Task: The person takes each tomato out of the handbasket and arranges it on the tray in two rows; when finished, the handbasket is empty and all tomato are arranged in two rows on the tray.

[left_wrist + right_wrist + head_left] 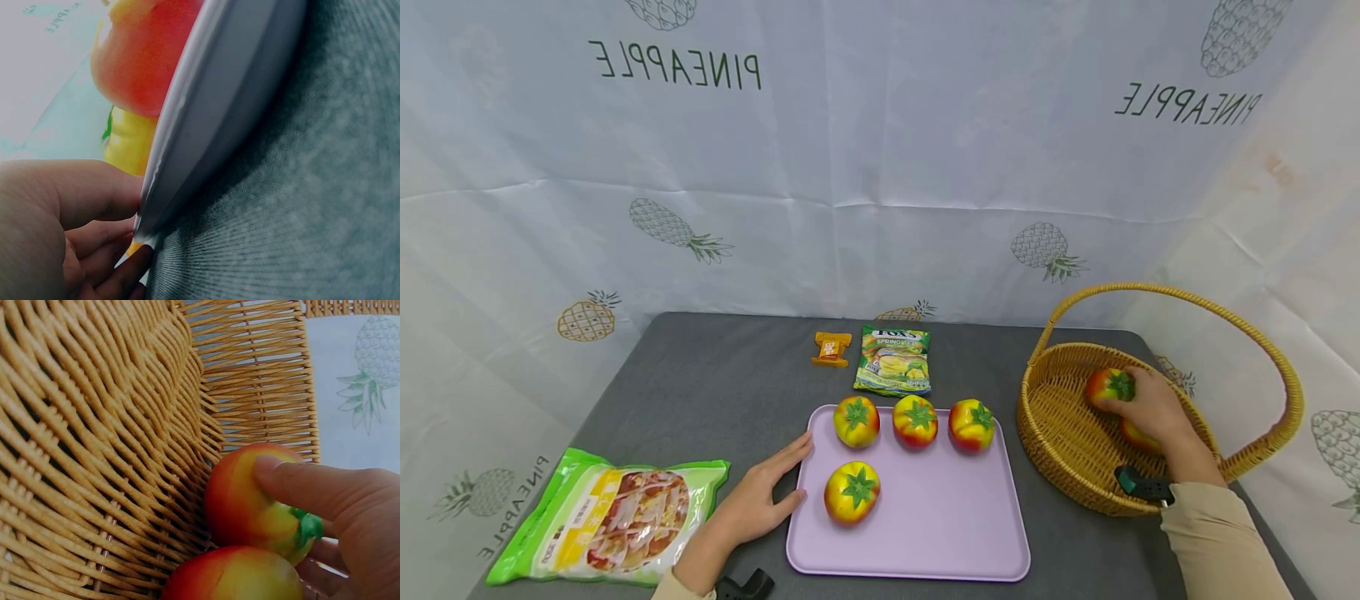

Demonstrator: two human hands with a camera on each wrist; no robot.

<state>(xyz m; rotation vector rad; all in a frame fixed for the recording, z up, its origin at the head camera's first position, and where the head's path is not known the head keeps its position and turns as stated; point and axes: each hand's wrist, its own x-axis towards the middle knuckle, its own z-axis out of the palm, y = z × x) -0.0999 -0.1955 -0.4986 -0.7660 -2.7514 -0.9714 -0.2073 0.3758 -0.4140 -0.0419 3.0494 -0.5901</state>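
Observation:
Inside the wicker basket (1060,442), my right hand (1153,408) grips a red-and-yellow tomato-like fruit (1107,387) with a green leafy top. In the right wrist view the thumb presses on this fruit (247,500), and a second such fruit (234,575) lies against it in the basket. My left hand (763,496) rests at the left edge of the lilac tray (947,533); its thumb and fingertips touch the rim (169,137). On the tray sit several similar fruits: three along the far edge, and one fruit (852,493) nearer the left hand.
Behind the tray lie a green FOX'S candy bag (892,362) and a small orange-wrapped snack (831,348). A green-and-white food bag (617,521) lies at the table's left front. The basket's tall handle (1172,290) arches over the right side. Pineapple-print cloth (887,150) hangs behind the table.

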